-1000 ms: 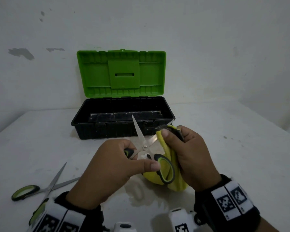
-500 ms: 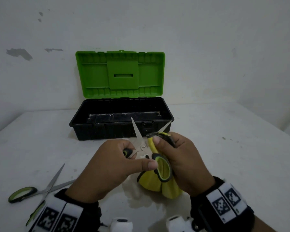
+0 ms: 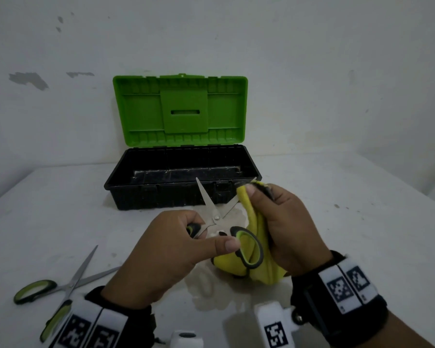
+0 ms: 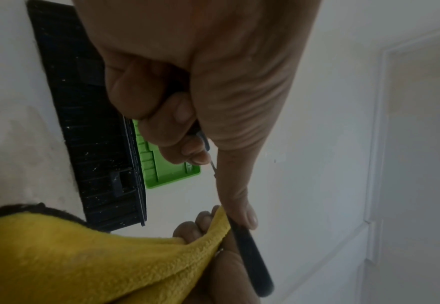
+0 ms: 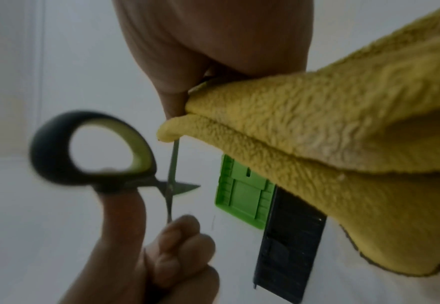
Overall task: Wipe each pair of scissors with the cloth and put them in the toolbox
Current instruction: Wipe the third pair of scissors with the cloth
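Right hand [image 5: 213, 41] pinches yellow cloth [image 5: 330, 144] around one blade of the open scissors [image 5: 171, 185], left hand [image 5: 161, 257] gripping the lower handle, black-green loop free at left, toolbox [image 5: 286, 236] with green lid open behind, blurred.

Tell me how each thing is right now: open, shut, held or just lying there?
toolbox: lid up, open.
held scissors: blades open, off the table.
yellow cloth: bunched round one blade.
second scissors: blades open, lying on the table.
left hand: grips the scissors' handle.
right hand: pinches the cloth.
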Available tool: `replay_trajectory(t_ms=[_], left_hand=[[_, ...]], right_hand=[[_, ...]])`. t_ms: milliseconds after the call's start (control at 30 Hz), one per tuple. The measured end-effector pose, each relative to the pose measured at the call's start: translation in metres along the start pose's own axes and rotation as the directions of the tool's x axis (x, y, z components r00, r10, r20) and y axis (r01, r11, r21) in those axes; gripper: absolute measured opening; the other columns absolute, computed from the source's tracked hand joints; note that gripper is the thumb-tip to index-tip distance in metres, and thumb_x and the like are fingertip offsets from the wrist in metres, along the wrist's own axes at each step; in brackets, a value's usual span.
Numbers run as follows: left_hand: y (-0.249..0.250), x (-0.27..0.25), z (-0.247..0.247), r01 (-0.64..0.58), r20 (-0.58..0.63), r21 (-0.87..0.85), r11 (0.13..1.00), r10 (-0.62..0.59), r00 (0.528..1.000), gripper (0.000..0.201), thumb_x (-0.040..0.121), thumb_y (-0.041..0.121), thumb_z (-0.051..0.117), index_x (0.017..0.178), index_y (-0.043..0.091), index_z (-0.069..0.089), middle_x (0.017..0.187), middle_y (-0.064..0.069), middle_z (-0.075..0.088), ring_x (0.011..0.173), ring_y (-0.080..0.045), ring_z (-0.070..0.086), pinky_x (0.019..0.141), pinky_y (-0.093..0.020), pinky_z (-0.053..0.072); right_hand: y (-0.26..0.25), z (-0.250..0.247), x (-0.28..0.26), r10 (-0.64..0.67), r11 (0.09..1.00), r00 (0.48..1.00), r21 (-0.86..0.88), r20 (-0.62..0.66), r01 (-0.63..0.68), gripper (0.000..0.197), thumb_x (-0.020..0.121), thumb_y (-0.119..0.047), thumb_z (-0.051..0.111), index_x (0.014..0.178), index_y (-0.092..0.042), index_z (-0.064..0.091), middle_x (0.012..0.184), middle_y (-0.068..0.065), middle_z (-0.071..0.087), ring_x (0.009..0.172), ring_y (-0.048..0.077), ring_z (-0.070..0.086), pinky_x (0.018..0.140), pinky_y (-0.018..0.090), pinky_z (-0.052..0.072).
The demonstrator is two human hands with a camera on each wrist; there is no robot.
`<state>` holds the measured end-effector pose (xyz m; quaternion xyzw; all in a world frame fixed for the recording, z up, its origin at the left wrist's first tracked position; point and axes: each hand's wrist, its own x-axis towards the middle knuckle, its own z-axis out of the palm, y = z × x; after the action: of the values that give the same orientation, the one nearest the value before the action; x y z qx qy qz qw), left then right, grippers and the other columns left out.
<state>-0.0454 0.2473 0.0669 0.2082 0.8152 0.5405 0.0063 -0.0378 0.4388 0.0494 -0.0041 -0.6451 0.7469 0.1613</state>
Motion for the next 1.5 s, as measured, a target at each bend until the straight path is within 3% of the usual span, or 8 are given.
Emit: replay_trajectory(t_ms=[233,467,633,733,900,1100,1367,1500], left_hand=[[-0.005,0.002,-0.005,-0.002,-0.002,0.040,0.999,0.002,1.000,0.061,0.043,0.064,0.085,0.055,0.019,0.046,0.053,0.006,0.034,0.046,-0.004,0.031,0.045,-0.017,0.031],[-0.004,0.000,-0.003,-0.012,-0.060,0.104,0.995,0.018,0.998,0.061,0.041,0.069,0.082,0.054,0.021,0.048,0.046,0.009,0.039,0.043,-0.004,0.034,0.047,-0.024,0.034],[0.000,-0.002,-0.002,0.039,-0.144,0.242,0.970,-0.003,0.990,0.056,0.043,0.067,0.081,0.061,0.022,0.052,0.053,0.008,0.048,0.049,-0.007,0.040,0.049,-0.024,0.035],[0.002,-0.003,-0.002,0.059,-0.225,0.376,0.925,0.029,0.974,0.054,0.047,0.069,0.079,0.065,0.027,0.051,0.059,0.008,0.052,0.054,-0.007,0.047,0.049,-0.023,0.035],[0.004,-0.003,0.005,0.033,-0.259,0.482,0.876,0.106,0.960,0.054,0.052,0.070,0.078,0.064,0.028,0.045,0.057,0.009,0.050,0.054,-0.007,0.047,0.048,-0.024,0.035],[0.006,-0.003,0.012,0.031,-0.284,0.610,0.792,0.182,0.942,0.049,0.056,0.068,0.073,0.068,0.031,0.043,0.061,0.014,0.045,0.055,-0.002,0.044,0.048,-0.021,0.036],[0.004,-0.010,0.010,-0.064,-0.248,0.702,0.709,0.328,0.911,0.054,0.050,0.053,0.089,0.067,0.024,0.047,0.058,0.009,0.049,0.045,-0.008,0.042,0.042,-0.013,0.024],[0.000,-0.009,0.010,-0.075,-0.259,0.703,0.707,0.353,0.899,0.052,0.052,0.049,0.090,0.067,0.022,0.048,0.058,0.008,0.047,0.045,-0.011,0.042,0.041,-0.019,0.029]], right_hand=[[0.005,0.003,-0.007,0.062,0.997,0.995,0.030,0.083,-0.064,0.035,0.070,-0.044,0.086,0.080,-0.013,0.072,0.067,0.006,0.056,0.063,0.021,0.051,0.063,0.036,0.045],[-0.003,-0.004,0.016,0.069,0.994,0.996,0.093,-0.062,-0.063,0.082,0.046,-0.063,0.092,0.093,0.001,0.072,0.093,0.025,0.059,0.084,0.032,0.053,0.079,0.050,0.047],[-0.015,-0.014,0.021,0.037,0.993,0.988,0.120,-0.147,-0.019,0.075,0.045,-0.063,0.092,0.099,-0.012,0.079,0.108,0.032,0.067,0.093,0.037,0.062,0.098,0.066,0.046],[-0.020,-0.017,0.010,-0.028,0.998,0.994,-0.058,-0.109,0.022,0.048,0.067,-0.054,0.085,0.094,-0.015,0.080,0.097,0.023,0.075,0.090,0.039,0.071,0.083,0.056,0.058],[-0.017,0.000,-0.008,-0.114,0.925,0.993,-0.361,0.028,0.117,0.037,0.087,-0.036,0.073,0.078,0.000,0.068,0.062,0.018,0.057,0.054,0.013,0.049,0.054,0.027,0.044],[0.001,0.022,-0.016,-0.103,0.916,0.995,-0.388,0.009,0.099,0.034,0.089,-0.040,0.071,0.078,-0.008,0.070,0.070,0.016,0.069,0.061,0.025,0.067,0.056,0.034,0.058],[0.002,0.022,-0.007,-0.039,0.963,0.992,-0.268,-0.117,0.006,0.062,0.075,-0.059,0.072,0.093,0.001,0.072,0.092,0.031,0.068,0.085,0.049,0.066,0.071,0.061,0.056],[-0.003,0.025,-0.013,0.023,0.965,0.997,-0.259,-0.079,-0.043,0.031,0.089,-0.037,0.072,0.091,-0.007,0.077,0.083,0.017,0.074,0.073,0.032,0.071,0.060,0.040,0.061]])
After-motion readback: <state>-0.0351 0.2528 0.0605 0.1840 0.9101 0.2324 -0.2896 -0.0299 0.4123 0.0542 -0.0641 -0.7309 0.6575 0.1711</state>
